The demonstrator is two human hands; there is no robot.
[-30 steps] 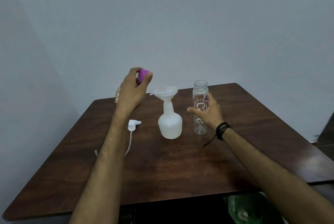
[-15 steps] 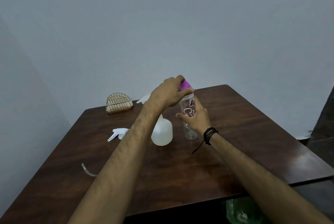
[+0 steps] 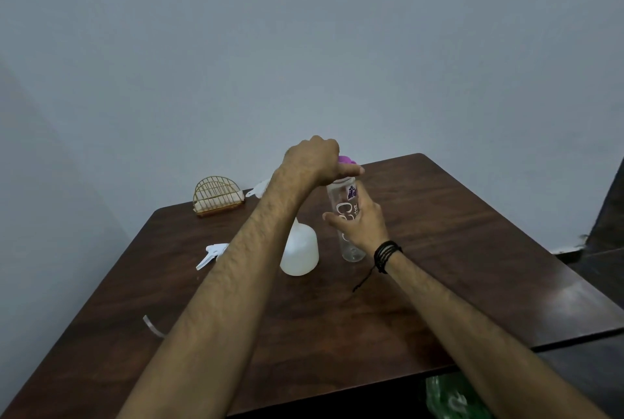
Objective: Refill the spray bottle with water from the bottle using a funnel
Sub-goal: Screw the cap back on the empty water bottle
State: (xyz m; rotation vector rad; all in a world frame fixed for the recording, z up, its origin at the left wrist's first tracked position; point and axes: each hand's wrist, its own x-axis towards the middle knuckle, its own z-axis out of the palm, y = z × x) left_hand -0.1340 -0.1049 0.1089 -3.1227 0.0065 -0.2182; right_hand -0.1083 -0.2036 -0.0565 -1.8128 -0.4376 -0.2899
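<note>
The spray bottle [image 3: 300, 251] stands upright near the middle of the surface [image 3: 456, 233], its neck hidden behind our left forearm, so we cannot tell whether anything sits in its mouth. Just to its right stands the clear water bottle [image 3: 349, 212], upright and looking empty as far as we can see.

Our right hand [image 3: 359, 227] is wrapped around the water bottle's middle, holding it steady on the surface. Our left hand [image 3: 314, 160] is closed over the purple cap [image 3: 347, 161], which sits on the mouth of that bottle. We judge that the cap is being screwed on, which would put the pouring behind us, though the white plastic of the spray bottle hides its water level.

The spray head [image 3: 212, 253] with its tube lies on the surface toward the left edge, apart from the spray bottle. A white piece that may be the funnel [image 3: 259, 188] peeks out near the far edge beside a wire holder [image 3: 216, 196]; we cannot be sure.

If the cap is going on, the next move calls for turning it until snug, letting go, then reaching left for the spray head, feeding its tube into the neck and twisting it tight.
</note>
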